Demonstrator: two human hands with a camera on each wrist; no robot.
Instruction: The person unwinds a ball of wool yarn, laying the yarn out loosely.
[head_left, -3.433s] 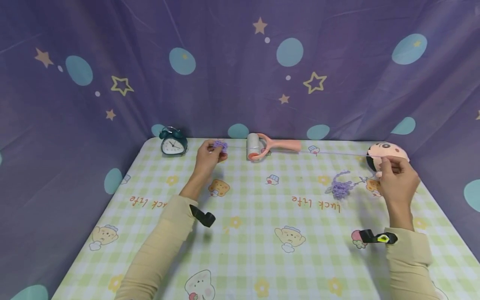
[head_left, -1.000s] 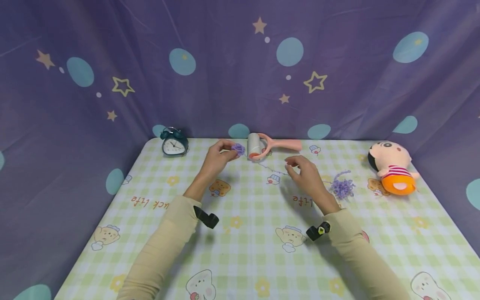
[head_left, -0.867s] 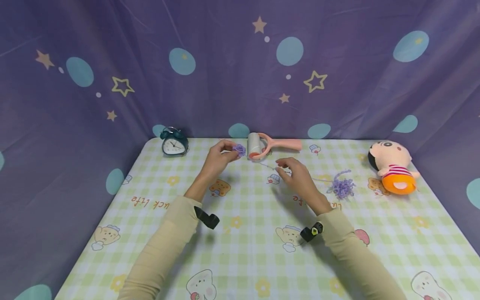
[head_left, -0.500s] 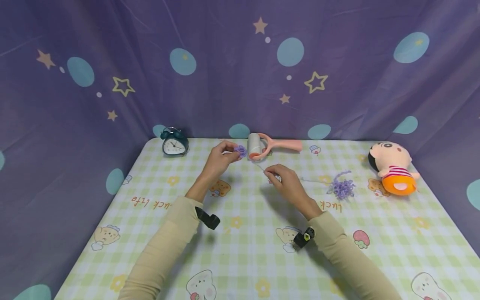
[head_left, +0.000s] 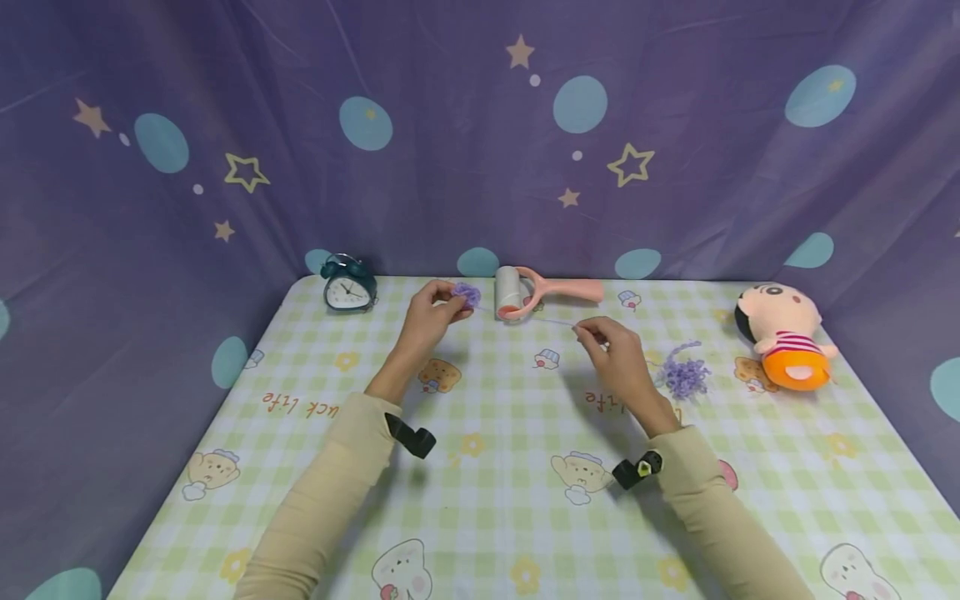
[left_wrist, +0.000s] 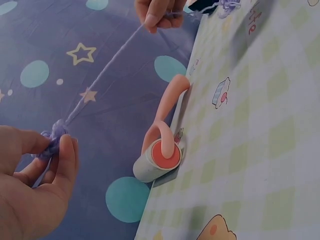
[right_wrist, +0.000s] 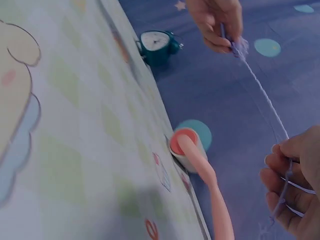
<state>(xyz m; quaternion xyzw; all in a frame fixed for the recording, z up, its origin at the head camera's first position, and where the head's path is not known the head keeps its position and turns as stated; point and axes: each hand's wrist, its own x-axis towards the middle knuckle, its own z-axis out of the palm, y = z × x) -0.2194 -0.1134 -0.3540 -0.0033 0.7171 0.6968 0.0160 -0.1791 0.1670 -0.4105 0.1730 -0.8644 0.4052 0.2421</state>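
My left hand [head_left: 423, 321] pinches a small wound bundle of purple yarn [head_left: 468, 294] between thumb and fingers, above the back of the table. From the bundle a taut yarn strand [left_wrist: 107, 67] runs across to my right hand [head_left: 621, 360], whose thumb and forefinger pinch it. Past that pinch, in the right wrist view, the loose yarn tail [right_wrist: 284, 195] hangs down along the curled fingers. A tangled purple yarn heap [head_left: 685, 377] lies on the tablecloth to the right of my right hand.
A lint roller with a pink handle [head_left: 570, 288] lies at the back edge, behind the strand. A dark green alarm clock [head_left: 348, 287] stands at the back left. On the right lies a plush doll [head_left: 791, 337]. A purple curtain [head_left: 450, 167] closes off the back.
The right hand went from far right in toward the left hand, pinched the yarn there, then drew it back rightward, pulling it straight. The left hand shifted slightly left with the bundle.
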